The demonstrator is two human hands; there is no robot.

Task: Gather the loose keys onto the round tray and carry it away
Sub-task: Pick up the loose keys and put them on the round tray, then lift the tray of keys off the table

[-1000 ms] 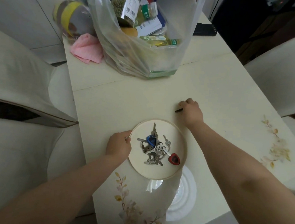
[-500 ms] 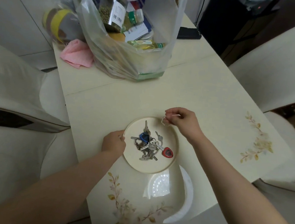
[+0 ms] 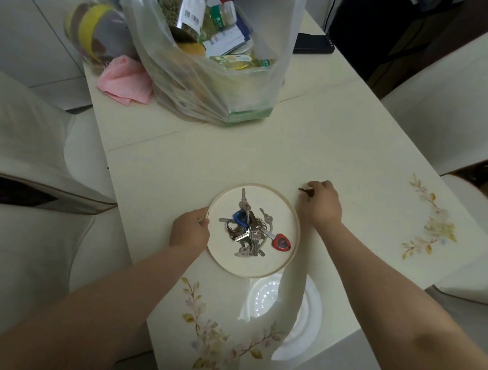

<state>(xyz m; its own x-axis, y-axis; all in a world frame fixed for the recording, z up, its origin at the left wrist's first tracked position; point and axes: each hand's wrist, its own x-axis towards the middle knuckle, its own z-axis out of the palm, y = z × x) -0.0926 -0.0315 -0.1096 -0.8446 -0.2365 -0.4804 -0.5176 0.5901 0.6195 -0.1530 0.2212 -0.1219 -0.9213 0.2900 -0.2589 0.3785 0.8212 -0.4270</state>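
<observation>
The round cream tray (image 3: 274,263) lies on the table near its front edge. In its middle sits a pile of keys (image 3: 248,232), among them a blue-headed key (image 3: 239,216) and a red fob (image 3: 281,242). My left hand (image 3: 191,229) grips the tray's left rim. My right hand (image 3: 323,204) rests on the table just beyond the tray's upper right rim, with its fingertips pinched on a small dark key (image 3: 305,191) that touches the tabletop.
A full clear plastic grocery bag (image 3: 217,66) stands at the back, beside a pink cloth (image 3: 125,83) and a yellow-banded jar (image 3: 88,29). A black flat object (image 3: 313,44) lies behind the bag. Cream chairs (image 3: 21,144) flank the table. A lamp reflection (image 3: 285,308) glares near the front edge.
My right hand has moved from over the tray's upper right rim out to the table on the right and now pinches a small dark key. My left hand stays on the tray's rim.
</observation>
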